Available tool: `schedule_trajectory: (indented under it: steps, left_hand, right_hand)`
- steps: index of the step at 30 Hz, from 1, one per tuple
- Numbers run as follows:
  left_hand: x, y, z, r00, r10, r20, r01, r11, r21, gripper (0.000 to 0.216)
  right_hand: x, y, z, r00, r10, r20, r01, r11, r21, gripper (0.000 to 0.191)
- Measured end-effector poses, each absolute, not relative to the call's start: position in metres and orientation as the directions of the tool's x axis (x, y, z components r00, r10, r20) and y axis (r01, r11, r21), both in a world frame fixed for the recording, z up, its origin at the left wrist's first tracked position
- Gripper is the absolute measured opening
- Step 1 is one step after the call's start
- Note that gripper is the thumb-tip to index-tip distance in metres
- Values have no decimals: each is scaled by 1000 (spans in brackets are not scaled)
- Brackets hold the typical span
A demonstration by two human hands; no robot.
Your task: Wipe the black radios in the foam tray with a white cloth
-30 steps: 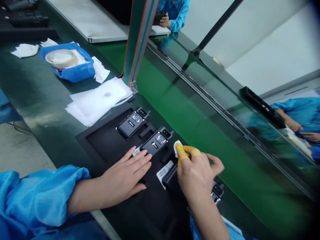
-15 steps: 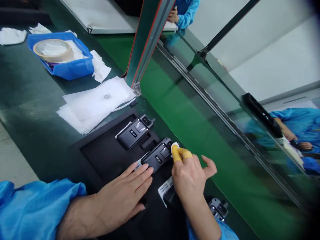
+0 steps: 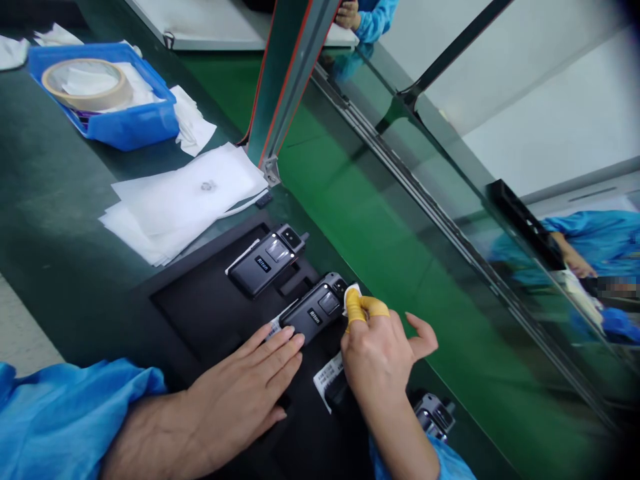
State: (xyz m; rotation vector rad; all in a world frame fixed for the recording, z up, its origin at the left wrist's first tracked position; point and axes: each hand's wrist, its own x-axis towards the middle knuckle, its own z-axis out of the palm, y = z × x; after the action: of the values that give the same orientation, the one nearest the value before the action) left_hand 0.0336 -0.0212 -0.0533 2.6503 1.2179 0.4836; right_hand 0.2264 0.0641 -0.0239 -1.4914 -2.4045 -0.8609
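Right hand point(image 3: 380, 353) closed in a pinch on a small white wipe point(image 3: 352, 292); thumb and forefinger wear yellow finger cots point(image 3: 361, 308); the other fingers are spread loose toward the green belt point(image 3: 395, 227); the wipe is pressed against the top end of the middle device point(image 3: 314, 312), a black handheld unit with a small screen and a white logo, lying flat in the black tray point(image 3: 195, 313). Left hand point(image 3: 240, 393) open, palm down and flat on the tray; fingertips point(image 3: 293, 339) touch the lower end of the middle device, beside a white label sticking out under it. A far device point(image 3: 265, 260) of the same kind lies parallel, just beyond, apart from both hands; a near device point(image 3: 434, 417) lies mostly hidden under the right wrist, with a barcode label point(image 3: 327, 377) showing at its side. The tray sits on the dark green surface point(image 3: 55, 220); a stack of white sheets point(image 3: 185, 197) lies just past the tray; further left, a blue bin point(image 3: 125, 127) holds a tape roll point(image 3: 83, 83) and white wipes. A metal post point(image 3: 287, 73) stands between the surface and the belt; a co-worker's hand point(image 3: 350, 12) with a blue sleeve is at the top edge; another person's blue sleeve point(image 3: 600, 233) is at far right.
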Motion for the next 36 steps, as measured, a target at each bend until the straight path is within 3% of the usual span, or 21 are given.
schedule_trajectory:
  steps: [7,12,17,22,28,36]
  left_hand:
    - [34,-18,-51,615,754,231,696,-657,289,44]
    - [33,-17,-47,615,752,238,695,-660,287,43]
    - [33,-16,-42,622,744,243,706,-668,238,41]
    - [34,-17,-47,633,747,202,701,-664,260,45]
    - [31,-13,-34,625,755,198,696,-654,297,42]
    - [31,-15,-39,609,753,247,700,-658,278,42]
  right_hand:
    - [212,77,-22,-481,763,432,870,355,342,22]
    - [227,64,-27,-418,787,454,908,343,241,21]
    - [226,56,-28,-472,748,466,881,384,276,24]
    - [215,71,-23,-546,708,448,838,476,268,26]
    - [230,65,-30,-474,728,495,876,445,185,28]
    - [241,73,-9,-538,694,479,842,420,338,21]
